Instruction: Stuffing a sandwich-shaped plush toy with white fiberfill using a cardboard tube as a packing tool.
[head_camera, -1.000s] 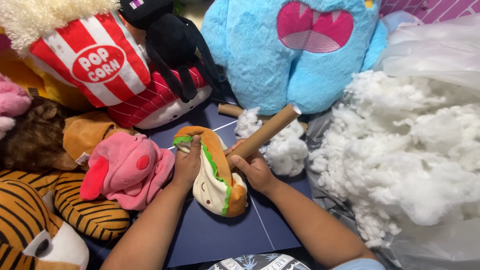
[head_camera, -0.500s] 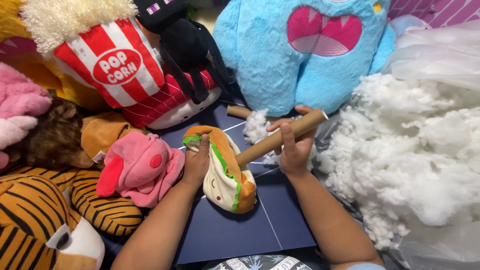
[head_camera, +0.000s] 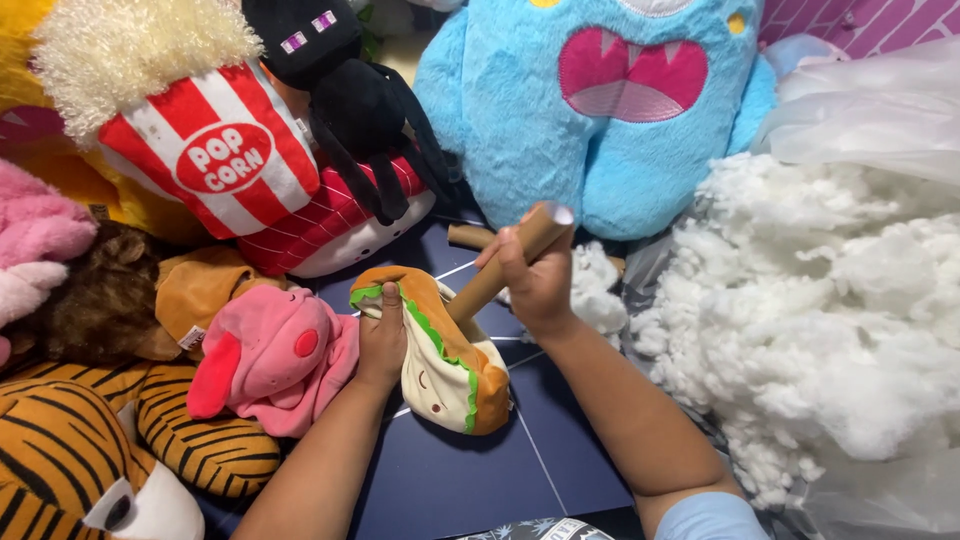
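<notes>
My right hand (head_camera: 535, 280) was clamped round the cardboard tube (head_camera: 505, 265), its lower end pushed into the burger plush (head_camera: 440, 350) on the dark blue mat (head_camera: 470, 470). My left hand (head_camera: 383, 340) pinched the plush's open edge. Crowding in: pink plush (head_camera: 270, 355) touching my left wrist, tiger plush (head_camera: 90, 450) beyond, white stuffing (head_camera: 830, 330) heaped right, blue monster plush (head_camera: 600, 110) and popcorn plush (head_camera: 215, 150) behind.

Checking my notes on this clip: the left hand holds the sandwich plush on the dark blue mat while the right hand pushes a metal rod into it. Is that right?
Not quite. In the head view the right hand grips a brown cardboard tube, not a metal rod. The rest stands: the left hand holds the sandwich plush on the dark blue mat.
</notes>
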